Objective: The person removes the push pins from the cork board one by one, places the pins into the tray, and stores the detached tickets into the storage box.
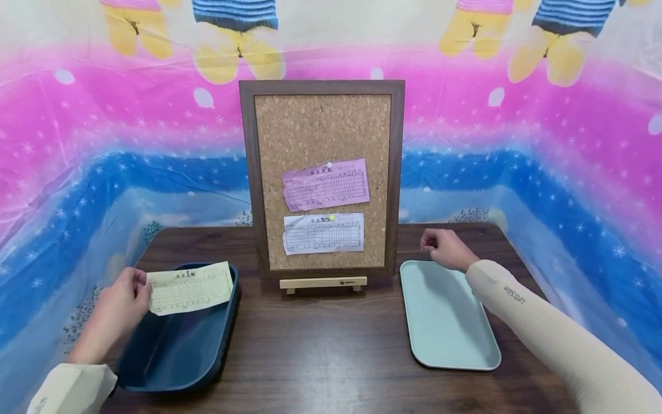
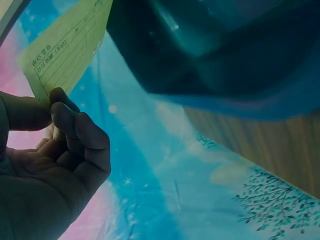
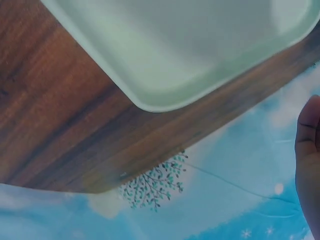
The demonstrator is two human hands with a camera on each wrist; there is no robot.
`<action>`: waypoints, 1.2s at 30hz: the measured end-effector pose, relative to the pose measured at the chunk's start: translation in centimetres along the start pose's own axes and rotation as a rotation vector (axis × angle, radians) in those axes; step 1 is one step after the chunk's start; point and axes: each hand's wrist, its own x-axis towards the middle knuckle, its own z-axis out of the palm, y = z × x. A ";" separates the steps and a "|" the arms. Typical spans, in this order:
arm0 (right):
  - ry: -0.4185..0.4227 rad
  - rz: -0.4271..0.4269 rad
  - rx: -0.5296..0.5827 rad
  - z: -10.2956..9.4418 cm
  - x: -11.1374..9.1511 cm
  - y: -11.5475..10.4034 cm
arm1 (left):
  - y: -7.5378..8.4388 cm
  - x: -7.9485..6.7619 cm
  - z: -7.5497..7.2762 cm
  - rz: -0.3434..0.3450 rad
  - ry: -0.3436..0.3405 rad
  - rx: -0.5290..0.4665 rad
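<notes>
My left hand (image 1: 123, 299) pinches a pale yellow printed slip (image 1: 192, 289) by its left end, between thumb and fingers. The slip is held above the dark blue bin (image 1: 227, 339), and the left wrist view shows the same slip (image 2: 70, 47) from below. Over the far edge of the pale green tray (image 1: 450, 322) hovers my right hand (image 1: 449, 248), its fingers bent. Whether anything small sits between those fingers cannot be seen. On the framed corkboard (image 1: 320, 126) hang a pink slip (image 1: 327, 187) under a white pushpin (image 1: 329, 165) and a white slip (image 1: 323, 236) under a yellow-green pushpin (image 1: 332, 218).
The corkboard stands upright on a small wooden easel stand (image 1: 323, 283) at the table's back middle. Brown wooden table (image 1: 315, 351) lies between bin and tray. A patterned cloth (image 1: 584, 190) surrounds the table at the back and sides.
</notes>
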 end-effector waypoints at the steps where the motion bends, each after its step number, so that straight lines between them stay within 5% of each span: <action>1: -0.014 0.000 -0.002 0.3 -0.1 0.2 | 0.0 -0.1 0.1 -0.010 -0.017 0.004; 12: -0.116 -0.005 -0.056 1.4 -0.8 1.1 | -0.2 -1.0 0.1 -0.121 -0.144 0.030; 18: -0.150 -0.033 -0.050 2.2 -0.7 1.7 | -0.3 -1.5 0.0 -0.055 -0.203 0.098; 24: -0.199 -0.029 -0.065 2.5 -1.0 0.9 | 0.2 -1.6 -0.3 -0.058 -0.325 0.106; 36: -0.246 -0.051 -0.087 3.6 -0.3 1.4 | 1.5 -1.9 -0.1 -0.035 -0.450 0.126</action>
